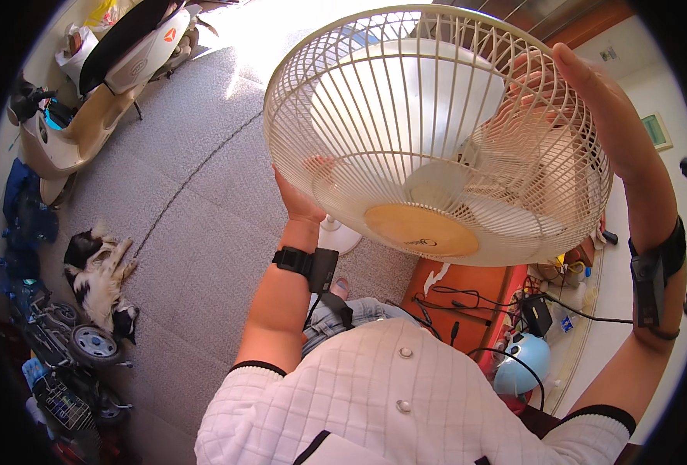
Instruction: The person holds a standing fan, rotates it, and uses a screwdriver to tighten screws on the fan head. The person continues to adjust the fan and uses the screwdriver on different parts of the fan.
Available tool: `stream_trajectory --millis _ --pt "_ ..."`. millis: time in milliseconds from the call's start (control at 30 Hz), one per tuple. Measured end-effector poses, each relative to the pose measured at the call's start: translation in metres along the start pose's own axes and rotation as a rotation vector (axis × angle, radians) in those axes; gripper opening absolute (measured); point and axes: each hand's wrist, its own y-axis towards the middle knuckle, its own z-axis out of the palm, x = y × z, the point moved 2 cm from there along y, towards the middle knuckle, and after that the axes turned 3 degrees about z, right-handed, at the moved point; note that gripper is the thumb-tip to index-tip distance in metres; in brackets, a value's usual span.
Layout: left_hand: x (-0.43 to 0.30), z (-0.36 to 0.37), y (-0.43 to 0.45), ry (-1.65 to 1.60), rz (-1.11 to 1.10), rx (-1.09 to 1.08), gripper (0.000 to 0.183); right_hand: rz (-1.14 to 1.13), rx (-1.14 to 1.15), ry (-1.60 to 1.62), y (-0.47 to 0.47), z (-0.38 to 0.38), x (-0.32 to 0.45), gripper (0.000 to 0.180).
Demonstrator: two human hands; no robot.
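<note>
A pedestal fan with a white wire guard (378, 160) fills the upper middle of the view, tilted towards me. Its round yellow centre badge (422, 229) bears writing. White fan blades (407, 104) show behind the wires. My left hand (300, 195) grips the guard's lower left side, its fingertips partly seen through the wires. At the upper right rim, my right hand (596, 104) holds the guard with the thumb outside; its other fingers show through the wires. The white round base (340, 237) stands on the floor below, and the guard hides most of the pole.
A black-and-white dog (102, 282) lies on the grey tiled floor at left. Near it are an electric scooter (96, 110) and a folded wheeled frame (90, 343). Black cables (465, 299) cross a reddish-orange cabinet (460, 285), with a light blue helmet (522, 363) to the right.
</note>
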Motion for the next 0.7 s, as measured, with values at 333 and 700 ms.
stream_trajectory --millis 333,700 --pt "-0.016 0.005 0.01 0.14 0.043 0.098 0.063 -0.129 -0.041 -0.102 -0.005 0.007 0.005 0.063" --pt "-0.112 0.096 0.021 0.973 0.563 0.623 0.086 -0.359 -0.192 -0.213 -0.02 0.004 0.0 0.057"
